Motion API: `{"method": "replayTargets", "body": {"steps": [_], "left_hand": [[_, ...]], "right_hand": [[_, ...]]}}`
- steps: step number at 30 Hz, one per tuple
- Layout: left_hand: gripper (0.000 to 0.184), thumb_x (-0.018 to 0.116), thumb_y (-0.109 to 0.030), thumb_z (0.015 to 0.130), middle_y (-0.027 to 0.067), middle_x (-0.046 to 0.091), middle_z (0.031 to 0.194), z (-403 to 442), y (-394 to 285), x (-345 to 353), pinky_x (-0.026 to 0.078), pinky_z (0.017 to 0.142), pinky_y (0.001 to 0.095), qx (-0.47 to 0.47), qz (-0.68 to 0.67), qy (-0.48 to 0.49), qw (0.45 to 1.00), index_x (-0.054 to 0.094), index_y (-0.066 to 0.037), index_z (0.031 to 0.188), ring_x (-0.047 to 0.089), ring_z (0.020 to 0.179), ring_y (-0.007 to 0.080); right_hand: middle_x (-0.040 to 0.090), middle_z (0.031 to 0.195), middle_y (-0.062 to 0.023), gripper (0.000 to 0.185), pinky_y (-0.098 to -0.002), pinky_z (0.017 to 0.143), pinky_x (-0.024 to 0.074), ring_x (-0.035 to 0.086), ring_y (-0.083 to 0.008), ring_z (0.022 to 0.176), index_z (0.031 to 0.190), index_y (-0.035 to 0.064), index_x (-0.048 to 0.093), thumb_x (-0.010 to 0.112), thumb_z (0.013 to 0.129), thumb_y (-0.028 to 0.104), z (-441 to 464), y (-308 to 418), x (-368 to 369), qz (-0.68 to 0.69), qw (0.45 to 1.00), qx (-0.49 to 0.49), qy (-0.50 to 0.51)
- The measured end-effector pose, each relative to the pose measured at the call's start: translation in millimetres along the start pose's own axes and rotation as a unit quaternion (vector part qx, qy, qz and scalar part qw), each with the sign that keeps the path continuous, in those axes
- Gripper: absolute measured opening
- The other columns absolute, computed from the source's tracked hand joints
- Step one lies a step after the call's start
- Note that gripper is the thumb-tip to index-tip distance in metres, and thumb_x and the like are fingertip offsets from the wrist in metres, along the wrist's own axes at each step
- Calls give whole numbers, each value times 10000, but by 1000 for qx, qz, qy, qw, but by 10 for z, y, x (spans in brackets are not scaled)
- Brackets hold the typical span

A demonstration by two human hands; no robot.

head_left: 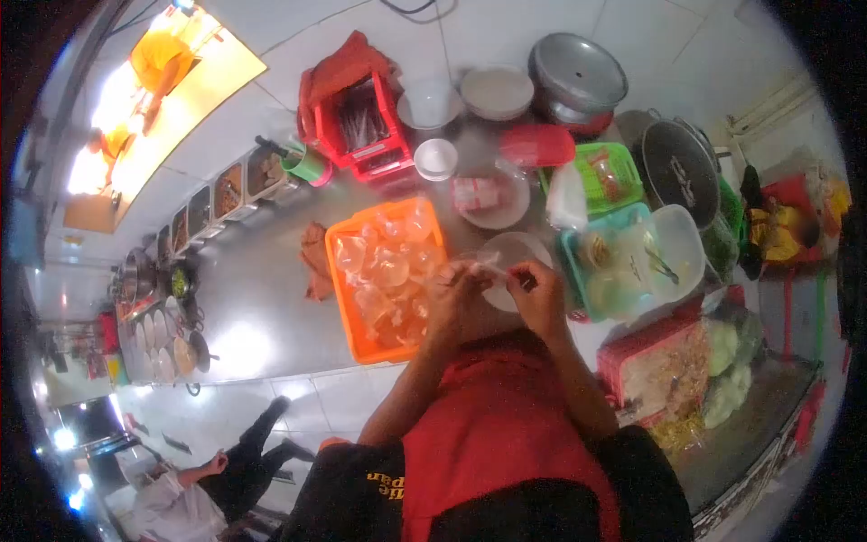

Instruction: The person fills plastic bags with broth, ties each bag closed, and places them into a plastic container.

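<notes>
Both hands meet over a whitish round dish [517, 246] near the table's front edge. My left hand [452, 287] is closed, its fingers pinching one side of a small clear plastic bag [490, 264]. The fingers of my right hand [536, 291] are pinched at the bag's other side. What the bag contains is too blurred to make out. Just left of my left hand stands an orange tray [341, 312], full of several knotted clear bags [390, 269] that look filled.
Right of my hands are a teal tray [578, 303] with tongs [664, 266] and a green basket [619, 163]. Behind stand a red bin [384, 158], bowls [497, 93] and metal lids [578, 72]. A person [181, 497] is at lower left.
</notes>
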State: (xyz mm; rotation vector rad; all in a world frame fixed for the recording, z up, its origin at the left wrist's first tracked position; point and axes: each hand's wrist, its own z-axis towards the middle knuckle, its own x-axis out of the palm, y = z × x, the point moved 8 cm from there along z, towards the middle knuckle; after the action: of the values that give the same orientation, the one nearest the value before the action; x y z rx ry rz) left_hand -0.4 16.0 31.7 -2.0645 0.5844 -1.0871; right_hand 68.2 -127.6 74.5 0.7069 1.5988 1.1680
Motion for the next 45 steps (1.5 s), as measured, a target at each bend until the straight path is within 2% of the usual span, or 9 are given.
{"method": "replayTargets", "body": {"steps": [5,8,11,17,23,25,29,31,45], "left_hand": [[171,600,-246,909,0,540,791,81,434,-7,430,680,297,-153,-168,82,970,563,-80,891,497,707,135],[196,560,-276,933,-8,511,759,123,468,28,416,686,288,-173,-195,125,957,548,-91,870,469,715,122],[220,528,-302,947,-2,539,803,20,370,163,432,708,293,-225,-237,129,936,552,-88,903,504,776,123],[294,547,-277,935,77,593,1058,229,784,-201,474,869,334,-210,-217,182,936,548,-36,1104,565,984,188],[364,575,-195,913,52,566,1062,-97,227,319,473,805,316,-157,-102,126,974,476,-81,1244,552,930,150],[397,569,-177,914,46,557,1047,-16,304,208,468,781,311,-152,-153,199,956,443,-97,1282,546,908,142],[418,582,-130,891,38,539,1010,-45,-62,228,449,764,286,12,281,113,953,415,-101,1273,530,881,146],[416,595,-102,869,27,523,971,-58,-20,288,428,722,261,-5,130,117,985,412,-90,1242,510,847,133],[77,651,-42,745,140,592,748,49,-104,211,470,654,364,267,599,45,754,595,-28,796,589,736,291]], "right_hand": [[619,772,-46,123,-221,544,404,538,-88,643,871,37,640,634,856,159,-129,-538,163,353,901,252,11],[598,781,-17,120,-197,502,346,475,-50,599,917,41,637,601,883,149,-274,-604,445,588,748,295,86],[572,775,-3,139,-199,510,362,454,-54,584,971,41,632,570,900,143,-296,-655,494,610,739,268,102],[531,708,26,169,-190,470,351,433,-55,537,1024,62,628,593,892,162,-217,-637,324,457,841,286,35],[549,721,17,225,-205,466,388,463,-71,548,1076,40,602,626,880,149,-193,-731,270,524,799,294,13],[573,739,-1,250,-220,484,424,511,-88,578,1090,22,580,634,881,147,-118,-438,144,425,878,217,41],[623,810,-49,329,-248,531,485,596,-123,665,1137,-4,532,663,869,136,-58,-484,124,278,957,51,71],[634,839,-69,324,-243,552,490,606,-118,687,1116,-6,535,677,861,136,-65,-489,82,280,955,79,57],[530,832,-131,93,-371,698,485,577,-313,786,868,-4,595,619,786,34,-243,106,-69,-122,973,-197,-6]]}}
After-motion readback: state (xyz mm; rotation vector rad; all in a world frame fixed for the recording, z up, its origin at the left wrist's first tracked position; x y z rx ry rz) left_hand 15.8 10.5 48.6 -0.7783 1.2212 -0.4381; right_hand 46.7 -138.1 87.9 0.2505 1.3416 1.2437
